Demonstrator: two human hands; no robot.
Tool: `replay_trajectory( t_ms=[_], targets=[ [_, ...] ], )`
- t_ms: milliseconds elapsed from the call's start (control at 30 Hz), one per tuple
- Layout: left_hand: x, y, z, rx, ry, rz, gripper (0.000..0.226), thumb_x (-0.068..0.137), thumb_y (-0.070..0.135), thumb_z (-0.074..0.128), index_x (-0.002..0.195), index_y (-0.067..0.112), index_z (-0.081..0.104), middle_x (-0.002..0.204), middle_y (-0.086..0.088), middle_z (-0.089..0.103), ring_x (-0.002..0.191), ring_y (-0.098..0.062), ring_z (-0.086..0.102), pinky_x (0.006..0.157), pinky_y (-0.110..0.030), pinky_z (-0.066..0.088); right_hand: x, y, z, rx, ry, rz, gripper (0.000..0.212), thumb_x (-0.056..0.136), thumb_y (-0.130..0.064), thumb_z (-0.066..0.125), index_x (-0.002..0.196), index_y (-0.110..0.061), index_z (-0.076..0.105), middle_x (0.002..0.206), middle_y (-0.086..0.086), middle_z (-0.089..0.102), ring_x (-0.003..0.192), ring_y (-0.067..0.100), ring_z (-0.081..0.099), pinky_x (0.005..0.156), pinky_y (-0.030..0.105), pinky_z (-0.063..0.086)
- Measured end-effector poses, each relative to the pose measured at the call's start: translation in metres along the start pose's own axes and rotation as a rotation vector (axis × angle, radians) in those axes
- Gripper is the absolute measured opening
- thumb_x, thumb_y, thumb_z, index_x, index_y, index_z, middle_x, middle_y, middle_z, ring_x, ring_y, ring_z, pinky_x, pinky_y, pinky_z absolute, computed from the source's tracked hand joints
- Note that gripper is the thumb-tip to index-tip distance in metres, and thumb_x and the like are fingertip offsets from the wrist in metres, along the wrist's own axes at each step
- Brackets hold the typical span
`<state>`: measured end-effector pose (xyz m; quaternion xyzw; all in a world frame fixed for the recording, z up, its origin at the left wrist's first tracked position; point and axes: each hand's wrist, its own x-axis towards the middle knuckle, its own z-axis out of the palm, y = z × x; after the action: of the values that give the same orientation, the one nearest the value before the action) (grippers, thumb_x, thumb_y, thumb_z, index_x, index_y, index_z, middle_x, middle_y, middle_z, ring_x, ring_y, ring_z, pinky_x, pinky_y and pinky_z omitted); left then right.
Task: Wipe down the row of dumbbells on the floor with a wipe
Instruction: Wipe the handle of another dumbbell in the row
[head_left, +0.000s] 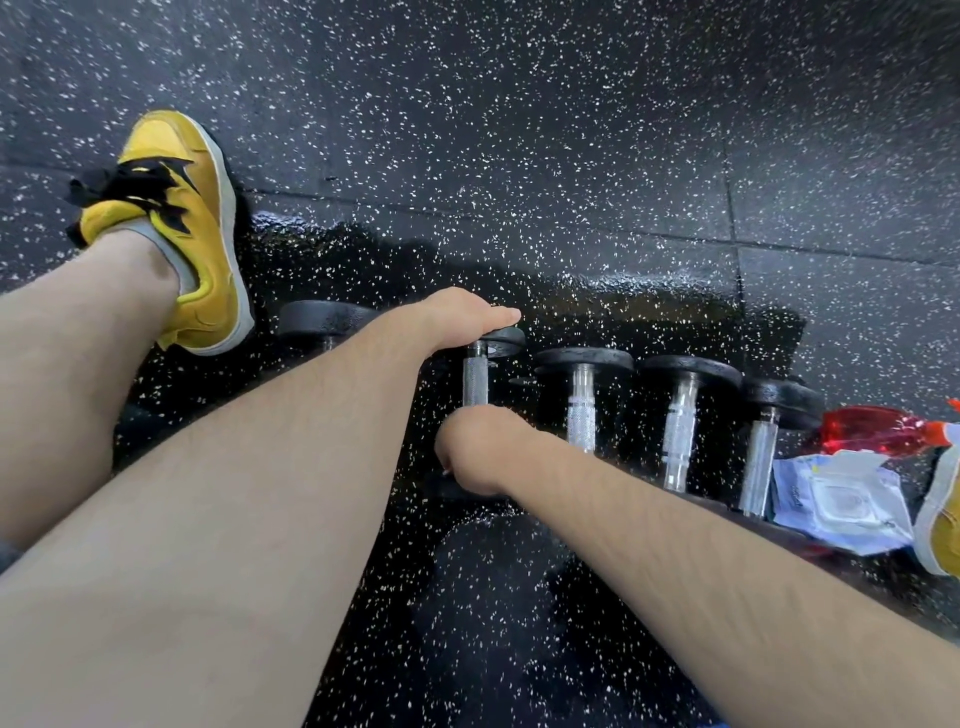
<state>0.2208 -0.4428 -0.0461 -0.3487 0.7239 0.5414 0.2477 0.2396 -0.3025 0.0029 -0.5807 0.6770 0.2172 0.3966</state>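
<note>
Speckled floor. Left hand on dumbbell head, grip unclear; right hand clenches handle. Wipe pack, 3 o'clock: label illegible.

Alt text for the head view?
Both hands are on one dumbbell in a row on speckled black floor: the left hand rests on its far head, the right hand covers the handle's near end. At right: wipes pack, red spray bottle; no wipe visible.

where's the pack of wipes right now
In the head view the wipes pack lies on the floor at far right, beside the rightmost dumbbell and just below the red spray bottle.
</note>
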Motion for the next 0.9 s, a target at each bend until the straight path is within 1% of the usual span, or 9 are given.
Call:
replay_trajectory(
  t_ms=[33,100,267,400,500,600,733,833,900],
  targets=[
    [0.001,0.000,0.001,-0.001,0.002,0.003,0.063,0.083,0.072,0.058,0.117,0.021,0.072,0.133,0.000,0.062,0.126,-0.024,0.054,0.113,-0.046,0.038,-0.001,-0.001,0.000,-0.029,0.011,-0.007,0.030,0.090,-0.007,0.057,0.115,-0.018,0.069,0.115,0.001,0.066,0.104,0.028,0.065,0.078,0.035,0.055],
    [0.001,0.000,0.002,0.003,0.009,0.011,0.065,0.081,0.073,0.057,0.116,0.020,0.072,0.131,0.000,0.063,0.125,-0.024,0.055,0.113,-0.046,0.038,-0.008,0.006,0.005,-0.010,0.082,-0.013,0.034,0.088,-0.006,0.057,0.115,-0.022,0.069,0.117,-0.002,0.066,0.105,0.026,0.065,0.080,0.035,0.055],
    [0.003,0.000,0.002,0.026,0.005,0.014,0.068,0.084,0.073,0.056,0.120,0.017,0.070,0.133,-0.002,0.062,0.125,-0.025,0.054,0.113,-0.047,0.038,-0.030,0.029,0.023,0.230,0.145,0.087,0.041,0.087,-0.001,0.056,0.112,-0.032,0.066,0.112,-0.007,0.067,0.102,0.020,0.062,0.075,0.027,0.042],
    [0.002,0.000,0.003,0.022,0.014,0.016,0.068,0.081,0.074,0.055,0.118,0.020,0.071,0.132,-0.002,0.063,0.124,-0.025,0.055,0.113,-0.047,0.039,-0.030,0.033,0.030,0.342,0.159,0.154,0.036,0.088,-0.002,0.053,0.105,-0.030,0.065,0.108,-0.007,0.067,0.099,0.020,0.061,0.074,0.029,0.046],
    [0.001,0.001,0.002,0.020,0.011,0.022,0.066,0.081,0.074,0.055,0.118,0.022,0.072,0.132,-0.001,0.063,0.126,-0.025,0.054,0.114,-0.046,0.037,-0.033,0.038,0.039,0.424,0.153,0.213,0.032,0.087,-0.001,0.050,0.093,-0.030,0.061,0.104,-0.007,0.067,0.094,0.019,0.061,0.074,0.030,0.050],
    [0.000,0.003,0.002,0.032,0.007,0.020,0.063,0.087,0.070,0.055,0.123,0.020,0.070,0.136,-0.001,0.060,0.129,-0.025,0.052,0.115,-0.046,0.036,-0.032,0.040,0.042,0.495,0.157,0.249,0.033,0.085,0.001,0.048,0.081,-0.031,0.055,0.101,-0.005,0.069,0.092,0.020,0.062,0.079,0.035,0.055],
    [0.001,0.004,0.002,0.017,0.002,0.009,0.064,0.086,0.070,0.056,0.124,0.019,0.070,0.138,-0.001,0.060,0.130,-0.025,0.051,0.115,-0.046,0.036,-0.027,0.041,0.039,0.542,0.156,0.266,0.033,0.084,0.005,0.046,0.075,-0.026,0.052,0.092,-0.005,0.066,0.089,0.021,0.060,0.074,0.031,0.052],
    [0.000,0.004,0.002,0.018,0.000,0.006,0.064,0.086,0.070,0.056,0.123,0.019,0.070,0.137,-0.002,0.060,0.129,-0.025,0.051,0.115,-0.045,0.036,-0.026,0.042,0.043,0.575,0.166,0.301,0.033,0.081,0.006,0.045,0.070,-0.025,0.048,0.088,-0.003,0.065,0.088,0.024,0.061,0.074,0.034,0.051],
    [-0.002,0.005,0.001,0.012,-0.008,0.004,0.064,0.087,0.069,0.057,0.124,0.018,0.069,0.138,-0.002,0.059,0.130,-0.026,0.051,0.114,-0.044,0.036,-0.027,0.041,0.044,0.592,0.182,0.302,0.034,0.081,0.005,0.046,0.068,-0.026,0.049,0.087,-0.006,0.064,0.088,0.021,0.060,0.074,0.033,0.052]
  ],
)
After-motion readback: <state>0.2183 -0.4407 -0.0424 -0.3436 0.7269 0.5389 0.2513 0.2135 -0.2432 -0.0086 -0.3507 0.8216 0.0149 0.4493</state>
